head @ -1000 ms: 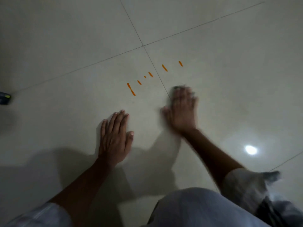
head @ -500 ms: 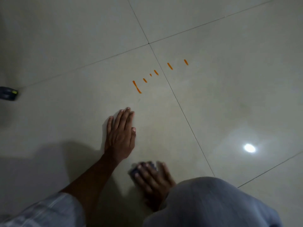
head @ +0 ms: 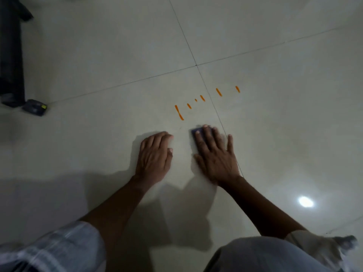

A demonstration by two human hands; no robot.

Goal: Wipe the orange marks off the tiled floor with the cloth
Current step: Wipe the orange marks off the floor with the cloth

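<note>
Several short orange marks run in a slanted row across the pale tiled floor, on both sides of a grout line. My right hand lies flat with fingers spread, pressing a dark blue cloth onto the floor just below the longest mark; only the cloth's far corner shows past my fingertips. My left hand rests palm down on the tile to the left of it, holding nothing.
A dark furniture leg stands at the far left with a small dark box with a yellow spot beside it. A ceiling light reflects on the tile at the lower right. My knees and sleeves fill the bottom edge.
My right hand swept the cloth from up by the marks back toward my knee, then forward again to just below the marks. The left hand stayed planted on the floor.
</note>
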